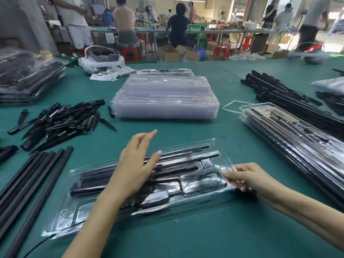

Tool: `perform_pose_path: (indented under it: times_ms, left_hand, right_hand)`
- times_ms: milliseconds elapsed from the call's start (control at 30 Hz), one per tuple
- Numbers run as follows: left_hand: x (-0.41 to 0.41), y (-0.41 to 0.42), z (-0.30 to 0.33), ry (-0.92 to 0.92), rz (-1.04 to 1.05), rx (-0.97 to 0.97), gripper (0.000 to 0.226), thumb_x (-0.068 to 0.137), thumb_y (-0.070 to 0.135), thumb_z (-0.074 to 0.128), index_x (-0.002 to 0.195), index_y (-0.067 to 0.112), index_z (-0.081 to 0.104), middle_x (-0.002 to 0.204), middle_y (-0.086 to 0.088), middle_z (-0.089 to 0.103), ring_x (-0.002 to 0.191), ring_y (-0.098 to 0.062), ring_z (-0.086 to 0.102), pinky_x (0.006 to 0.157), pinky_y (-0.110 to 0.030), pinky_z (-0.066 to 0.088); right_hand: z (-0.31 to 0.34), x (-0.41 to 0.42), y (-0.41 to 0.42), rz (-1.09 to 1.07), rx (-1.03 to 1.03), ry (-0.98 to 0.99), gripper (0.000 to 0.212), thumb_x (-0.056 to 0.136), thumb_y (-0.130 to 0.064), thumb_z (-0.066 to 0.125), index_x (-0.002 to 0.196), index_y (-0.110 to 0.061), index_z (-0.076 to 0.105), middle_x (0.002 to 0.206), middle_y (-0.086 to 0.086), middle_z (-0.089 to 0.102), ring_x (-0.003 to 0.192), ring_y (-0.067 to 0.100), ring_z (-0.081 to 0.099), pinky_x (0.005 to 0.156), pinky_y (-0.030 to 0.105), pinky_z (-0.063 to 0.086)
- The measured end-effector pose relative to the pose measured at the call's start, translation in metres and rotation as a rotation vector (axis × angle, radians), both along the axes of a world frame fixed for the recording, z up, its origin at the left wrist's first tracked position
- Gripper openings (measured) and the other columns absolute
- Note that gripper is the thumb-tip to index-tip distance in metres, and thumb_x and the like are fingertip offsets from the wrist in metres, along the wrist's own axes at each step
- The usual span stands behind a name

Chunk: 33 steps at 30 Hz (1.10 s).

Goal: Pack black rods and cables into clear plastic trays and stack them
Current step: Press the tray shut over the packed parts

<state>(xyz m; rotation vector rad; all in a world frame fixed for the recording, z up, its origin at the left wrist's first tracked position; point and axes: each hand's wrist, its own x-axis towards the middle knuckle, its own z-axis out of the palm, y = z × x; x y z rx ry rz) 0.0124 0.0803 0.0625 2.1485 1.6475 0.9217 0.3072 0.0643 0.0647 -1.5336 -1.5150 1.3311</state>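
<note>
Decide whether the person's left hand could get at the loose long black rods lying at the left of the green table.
Probably yes. The left hand hovers open over the filled clear plastic tray, holding nothing, and the long black rods lie uncovered just left of it, with only bare green table between.

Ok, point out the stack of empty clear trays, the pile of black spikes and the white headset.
stack of empty clear trays [165, 95]: head view, on the top tray's flat middle.
pile of black spikes [61, 123]: head view, on the heap's centre.
white headset [101, 60]: head view, on its grey inner padding.
</note>
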Motion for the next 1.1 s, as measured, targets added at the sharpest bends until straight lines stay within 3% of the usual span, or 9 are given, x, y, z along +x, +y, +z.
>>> perform_pose_path:
  times_ms: [167, 400, 500, 600, 667, 767, 833, 1033, 1100]
  left_hand:
    - [-0.049, 0.001, -0.001, 0.268, 0.208, -0.141, 0.046, 0.083, 0.065, 0.047, 0.118, 0.035, 0.054, 0.113, 0.014, 0.050, 0.114, -0.010, 0.041, 0.096, -0.035, 0.030]
    - [-0.042, 0.006, -0.014, 0.377, 0.274, -0.111, 0.061, 0.082, 0.074, 0.029, 0.122, 0.031, 0.043, 0.115, 0.012, 0.047, 0.111, -0.011, 0.040, 0.091, -0.032, 0.024]
    - [-0.038, 0.004, -0.022, 0.399, 0.271, -0.055, 0.060, 0.086, 0.069, 0.032, 0.130, 0.029, 0.039, 0.123, 0.007, 0.036, 0.116, -0.014, 0.033, 0.100, -0.034, 0.021]
    - [-0.037, 0.003, -0.019, 0.191, 0.224, 0.083, 0.051, 0.088, 0.056, 0.051, 0.129, 0.027, 0.041, 0.122, 0.009, 0.025, 0.119, -0.010, 0.027, 0.102, -0.030, 0.016]
    - [-0.033, 0.000, -0.010, -0.070, 0.236, 0.162, 0.036, 0.091, 0.037, 0.058, 0.122, 0.022, 0.049, 0.118, 0.008, 0.034, 0.116, -0.009, 0.035, 0.104, -0.029, 0.022]
    - [-0.036, -0.011, 0.013, -0.374, 0.361, 0.269, 0.019, 0.090, 0.009, 0.058, 0.107, 0.020, 0.057, 0.107, 0.002, 0.050, 0.100, -0.006, 0.048, 0.095, -0.026, 0.038]
    - [-0.054, -0.027, 0.029, -0.440, 0.442, 0.277, 0.016, 0.091, 0.009, 0.056, 0.099, 0.022, 0.058, 0.099, 0.003, 0.054, 0.088, 0.001, 0.050, 0.082, -0.015, 0.040]
    - [-0.111, -0.123, 0.029, -0.052, 0.518, -0.013, 0.004, 0.088, 0.038, 0.053, 0.085, 0.038, 0.051, 0.079, 0.014, 0.059, 0.077, 0.000, 0.054, 0.065, -0.014, 0.040]
    - [-0.119, -0.147, 0.022, 0.030, 0.523, -0.188, 0.027, 0.078, 0.065, 0.045, 0.089, 0.041, 0.046, 0.083, 0.012, 0.057, 0.078, 0.001, 0.053, 0.068, -0.018, 0.042]
  right_hand:
    - [0.008, -0.007, 0.011, -0.052, 0.014, 0.021, 0.026, 0.071, -0.040, 0.068, 0.060, -0.017, 0.061, 0.059, 0.002, 0.047, 0.044, 0.007, 0.038, 0.043, 0.017, 0.027]
    - [0.003, -0.031, 0.024, -0.231, -0.152, 0.339, 0.025, 0.092, -0.031, 0.058, 0.091, -0.006, 0.057, 0.066, 0.009, 0.068, 0.056, 0.020, 0.069, 0.047, 0.017, 0.051]
    - [0.009, -0.027, 0.021, -0.156, -0.024, -0.259, 0.046, 0.091, -0.053, 0.049, 0.087, -0.009, 0.062, 0.052, 0.006, 0.065, 0.044, 0.018, 0.059, 0.043, 0.019, 0.041]
    - [0.003, -0.022, 0.021, -0.280, 0.581, -1.043, 0.048, 0.090, -0.057, 0.046, 0.090, -0.015, 0.070, 0.078, 0.008, 0.067, 0.073, 0.029, 0.062, 0.056, 0.030, 0.044]
    - [0.002, -0.053, 0.012, -0.107, 0.921, -0.942, 0.048, 0.090, -0.049, 0.050, 0.114, -0.011, 0.066, 0.103, 0.012, 0.064, 0.093, 0.033, 0.060, 0.072, 0.041, 0.051]
    - [-0.003, -0.108, -0.004, 0.474, 1.039, -0.785, 0.054, 0.091, -0.057, 0.036, 0.136, -0.032, 0.050, 0.141, 0.001, 0.050, 0.127, 0.020, 0.048, 0.101, 0.042, 0.043]
    - [-0.010, -0.130, -0.006, 0.653, 1.112, -0.875, 0.052, 0.090, -0.059, 0.033, 0.137, -0.041, 0.047, 0.145, -0.003, 0.046, 0.131, 0.018, 0.047, 0.102, 0.049, 0.043]
    - [-0.020, -0.141, -0.006, 0.647, 1.103, -0.898, 0.047, 0.091, -0.050, 0.032, 0.132, -0.039, 0.053, 0.138, -0.002, 0.053, 0.121, 0.019, 0.057, 0.093, 0.060, 0.045]
    - [-0.022, -0.141, -0.006, 0.637, 1.112, -0.873, 0.047, 0.096, -0.050, 0.027, 0.132, -0.039, 0.053, 0.138, -0.002, 0.053, 0.121, 0.019, 0.057, 0.100, 0.060, 0.039]
